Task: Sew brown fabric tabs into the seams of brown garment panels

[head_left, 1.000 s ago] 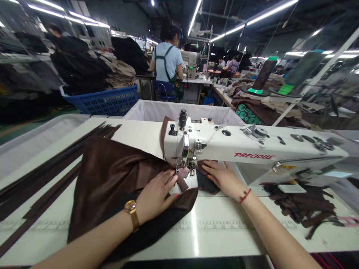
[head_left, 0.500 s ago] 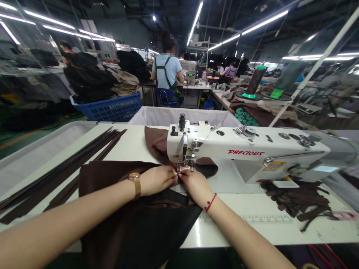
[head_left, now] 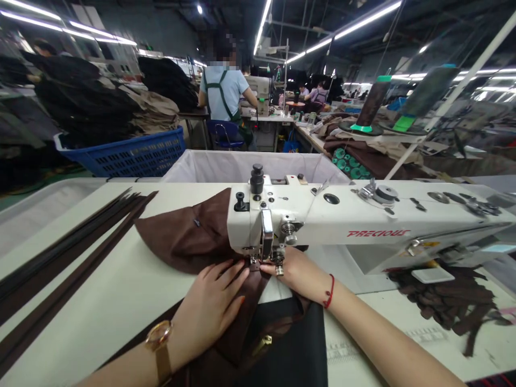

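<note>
Brown fabric lies under the presser foot of a white sewing machine, spreading to the left and down toward me. My left hand rests on it just left of the foot, fingers stretched out and apart. To the right of the foot, my right hand has its fingers closed at the fabric's edge, partly hidden behind the machine head. A gold-coloured zipper pull shows on the darker part of the piece, below the hands.
Long dark strips lie on the table's left. Short brown strips are heaped at right, near a clear ruler. Beyond the table stand a white-lined bin and a blue basket. A co-worker sits ahead, back turned.
The fabric has shifted, with a brown panel now spread behind and left of the machine head. My left hand has opened flatter and moved nearer to me. The view has come closer to the machine.
</note>
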The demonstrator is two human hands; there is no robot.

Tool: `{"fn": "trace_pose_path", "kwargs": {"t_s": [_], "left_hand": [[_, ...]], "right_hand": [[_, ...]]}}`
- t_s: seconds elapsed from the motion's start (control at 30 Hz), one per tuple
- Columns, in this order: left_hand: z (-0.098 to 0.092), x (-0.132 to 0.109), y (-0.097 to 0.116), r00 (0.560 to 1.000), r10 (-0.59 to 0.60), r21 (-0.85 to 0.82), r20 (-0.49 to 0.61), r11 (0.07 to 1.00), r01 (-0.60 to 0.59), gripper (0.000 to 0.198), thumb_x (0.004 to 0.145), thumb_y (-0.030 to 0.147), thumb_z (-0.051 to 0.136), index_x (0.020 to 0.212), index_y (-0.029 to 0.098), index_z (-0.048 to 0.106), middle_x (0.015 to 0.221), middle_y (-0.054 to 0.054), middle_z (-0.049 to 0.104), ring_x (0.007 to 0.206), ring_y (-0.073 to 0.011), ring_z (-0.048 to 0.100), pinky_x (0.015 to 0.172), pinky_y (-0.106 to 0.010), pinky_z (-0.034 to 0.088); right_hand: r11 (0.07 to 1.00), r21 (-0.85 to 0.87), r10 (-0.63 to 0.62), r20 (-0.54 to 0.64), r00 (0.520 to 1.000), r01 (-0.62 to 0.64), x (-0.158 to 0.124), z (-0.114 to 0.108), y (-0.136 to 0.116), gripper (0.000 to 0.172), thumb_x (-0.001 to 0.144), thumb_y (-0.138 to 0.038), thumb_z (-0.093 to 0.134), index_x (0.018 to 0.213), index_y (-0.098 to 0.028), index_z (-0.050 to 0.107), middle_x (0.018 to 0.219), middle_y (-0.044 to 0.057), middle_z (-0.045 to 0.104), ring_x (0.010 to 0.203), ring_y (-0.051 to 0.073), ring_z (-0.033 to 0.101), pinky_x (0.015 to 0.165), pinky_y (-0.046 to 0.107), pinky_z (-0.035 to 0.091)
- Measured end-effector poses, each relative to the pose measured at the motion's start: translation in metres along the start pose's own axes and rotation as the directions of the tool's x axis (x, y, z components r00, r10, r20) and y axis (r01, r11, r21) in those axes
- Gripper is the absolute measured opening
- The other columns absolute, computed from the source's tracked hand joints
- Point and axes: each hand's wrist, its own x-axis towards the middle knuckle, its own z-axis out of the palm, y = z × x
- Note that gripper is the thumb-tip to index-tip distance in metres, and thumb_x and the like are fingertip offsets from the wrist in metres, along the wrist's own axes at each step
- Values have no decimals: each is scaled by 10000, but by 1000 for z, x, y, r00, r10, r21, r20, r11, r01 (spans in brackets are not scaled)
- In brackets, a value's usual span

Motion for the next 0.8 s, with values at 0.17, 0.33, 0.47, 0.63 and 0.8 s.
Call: {"fn": "trace_pose_path", "kwargs": {"t_s": [0.17, 0.33, 0.47, 0.63, 0.8], "left_hand": [[1, 6, -4, 999, 52, -23, -11, 998, -53, 458, 873, 295, 550, 1319, 194, 532, 1312, -83, 576, 1168, -291, 525, 957, -473, 506], [0, 12, -19, 988, 150, -110, 32, 983, -146, 485, 886, 251, 531, 1363, 182, 475, 1356, -77, 547, 1239, -269, 492, 1005, -442, 493], [-2, 15, -25, 981, 181, -196, 70, 967, -164, 476, 874, 210, 535, 1347, 209, 489, 1354, -72, 549, 1228, -259, 510, 998, -427, 500], [2, 16, -28, 975, 209, -210, 70, 959, -190, 430, 898, 231, 510, 1328, 212, 504, 1342, -84, 552, 1219, -271, 515, 985, -427, 508], [3, 16, -27, 976, 181, -207, 120, 966, -153, 447, 906, 233, 497, 1352, 210, 473, 1329, -65, 559, 1188, -251, 532, 986, -407, 511]], "right_hand": [[999, 0, -52, 7, 999, 52, -2, -4, 2, 256, 965, -226, 491, 834, -189, 708, 851, 41, 701, 889, 174, 623, 832, 291, 471], [999, -29, -16, 42, 999, 17, -6, 1, -2, 276, 975, -209, 466, 830, -182, 699, 827, 42, 696, 869, 165, 617, 833, 281, 465], [999, -26, 36, 67, 997, -35, -5, 7, -1, 304, 984, -202, 433, 823, -191, 691, 827, 31, 697, 838, 166, 620, 793, 276, 470], [998, -62, 21, 6, 1000, -21, -8, 6, -4, 289, 979, -212, 451, 823, -185, 692, 791, 39, 683, 774, 173, 608, 742, 300, 468], [973, -228, -35, -19, 999, 29, -8, 3, -7, 363, 980, -160, 414, 731, -194, 677, 714, 36, 658, 683, 176, 583, 615, 305, 429]]}}
